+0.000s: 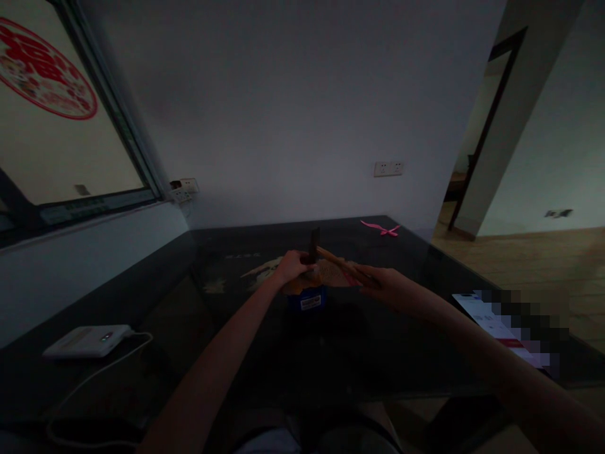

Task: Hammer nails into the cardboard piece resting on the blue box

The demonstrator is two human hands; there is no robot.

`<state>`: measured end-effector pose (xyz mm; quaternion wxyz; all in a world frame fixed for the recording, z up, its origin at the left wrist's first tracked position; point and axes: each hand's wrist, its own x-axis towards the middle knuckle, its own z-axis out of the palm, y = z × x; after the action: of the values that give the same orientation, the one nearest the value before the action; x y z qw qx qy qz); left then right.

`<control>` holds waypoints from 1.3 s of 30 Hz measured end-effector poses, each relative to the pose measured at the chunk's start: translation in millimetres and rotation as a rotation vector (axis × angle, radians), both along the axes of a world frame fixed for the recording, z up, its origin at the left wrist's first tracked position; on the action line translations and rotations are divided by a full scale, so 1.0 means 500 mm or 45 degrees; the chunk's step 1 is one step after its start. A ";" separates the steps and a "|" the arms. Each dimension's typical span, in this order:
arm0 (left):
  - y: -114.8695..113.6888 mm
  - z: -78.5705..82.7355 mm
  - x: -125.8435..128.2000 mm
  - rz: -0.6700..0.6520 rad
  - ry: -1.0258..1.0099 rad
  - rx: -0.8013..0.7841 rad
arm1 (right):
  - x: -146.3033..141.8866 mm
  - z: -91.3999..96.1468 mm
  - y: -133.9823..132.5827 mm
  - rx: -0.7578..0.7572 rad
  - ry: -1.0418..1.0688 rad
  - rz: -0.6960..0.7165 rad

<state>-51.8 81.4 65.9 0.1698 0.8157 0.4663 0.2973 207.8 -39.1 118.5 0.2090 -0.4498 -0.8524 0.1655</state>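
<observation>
My left hand (293, 266) is closed around the lower part of a dark, flat upright piece (314, 239). My right hand (388, 285) grips a light-brown wooden stick (333, 257), which slants up to the left until its far end meets the dark piece. Whether the two are joined, I cannot tell. Beneath my hands is an orange and tan printed wrapper or cover (331, 273). It lies over a blue container (307, 299) with a white label, standing on the dark glossy table (265, 353). The dim light hides finer detail.
A white box-shaped device (87, 340) with a cable lies at the left. A phone-like device (496, 328), partly blurred, sits near the right edge. A pink ribbon-like strip (385, 231) rests at the far right corner. The wall (283, 126) stands behind the table.
</observation>
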 end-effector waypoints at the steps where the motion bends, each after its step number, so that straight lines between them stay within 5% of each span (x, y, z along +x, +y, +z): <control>1: 0.000 0.000 0.000 -0.011 0.013 0.005 | 0.001 -0.003 0.002 0.005 -0.011 0.006; 39: 0.003 -0.006 -0.002 -0.023 0.012 -0.038 | -0.002 0.008 -0.004 -0.013 -0.068 -0.046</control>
<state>-52.8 82.9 63.1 0.1825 0.8185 0.4642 0.2851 206.7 -41.3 122.5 0.1869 -0.4703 -0.8486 0.1540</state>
